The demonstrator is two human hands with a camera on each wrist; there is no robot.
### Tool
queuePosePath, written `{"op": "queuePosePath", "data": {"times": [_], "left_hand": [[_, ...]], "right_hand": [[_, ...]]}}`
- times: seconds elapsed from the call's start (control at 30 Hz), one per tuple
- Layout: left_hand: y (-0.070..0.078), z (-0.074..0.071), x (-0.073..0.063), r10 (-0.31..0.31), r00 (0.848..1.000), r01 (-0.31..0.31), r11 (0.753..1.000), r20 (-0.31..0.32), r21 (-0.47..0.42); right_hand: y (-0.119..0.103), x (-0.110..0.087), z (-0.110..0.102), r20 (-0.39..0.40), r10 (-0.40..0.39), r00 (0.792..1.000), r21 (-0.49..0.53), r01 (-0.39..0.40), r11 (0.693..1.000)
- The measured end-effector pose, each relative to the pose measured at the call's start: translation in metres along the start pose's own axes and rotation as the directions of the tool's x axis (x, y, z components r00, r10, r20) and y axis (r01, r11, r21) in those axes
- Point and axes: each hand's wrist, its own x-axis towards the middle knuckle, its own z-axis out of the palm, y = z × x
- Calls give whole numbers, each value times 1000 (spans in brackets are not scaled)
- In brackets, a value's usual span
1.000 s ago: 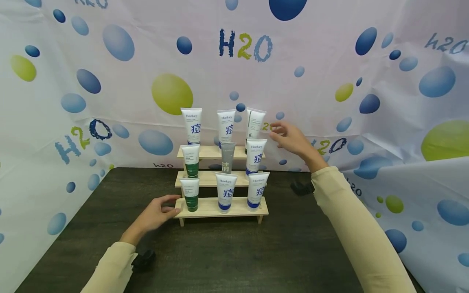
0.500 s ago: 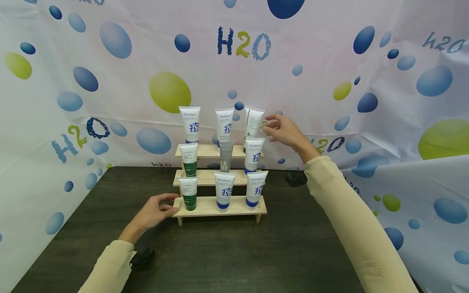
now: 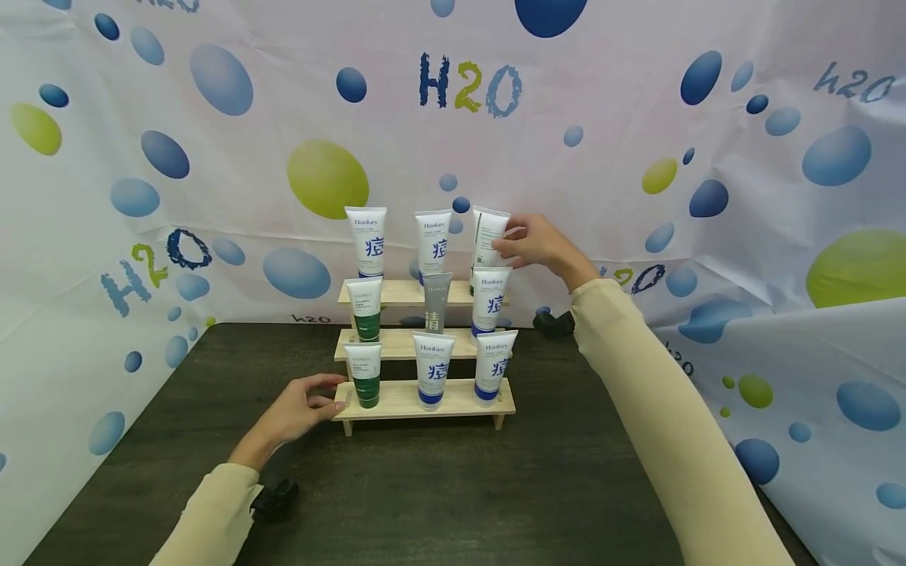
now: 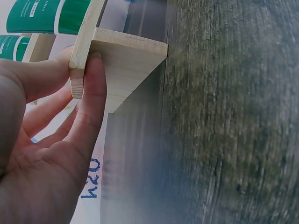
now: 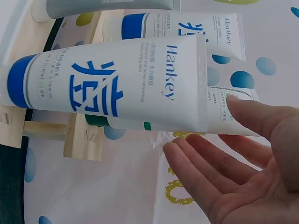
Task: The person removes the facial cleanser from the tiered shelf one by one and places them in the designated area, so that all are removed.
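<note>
Having slid leftward, my right grip (image 3: 538, 240) now straddles the rightmost top tube (image 3: 485, 236) at upper centre, seemingly within grasp, though from here I cannot tell whether it's pinched, while my left grip (image 3: 292, 413) pinches the wooden rack (image 3: 399, 398) lower left of centre.

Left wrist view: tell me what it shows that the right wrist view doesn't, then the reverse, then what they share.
Only the left wrist view: the left hand pinching the shelf's end, and two green tubes.
Only the right wrist view: the right hand at a white tube, and two blue-printed tubes.
Both: parts of the shelf and the backdrop.
</note>
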Motion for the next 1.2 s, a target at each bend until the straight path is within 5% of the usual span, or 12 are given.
{"op": "queuePosePath", "data": {"times": [0.4,1.2], "left_hand": [[2,-3,3,-1,1000,1,1000,11,-3],[2,-2,1,-29,999,30,999,16,-14]], "right_hand": [[2,15,10,-67,33,997,12,-32,999],[3,5,-1,-116,-2,993,70,10,997]]}}
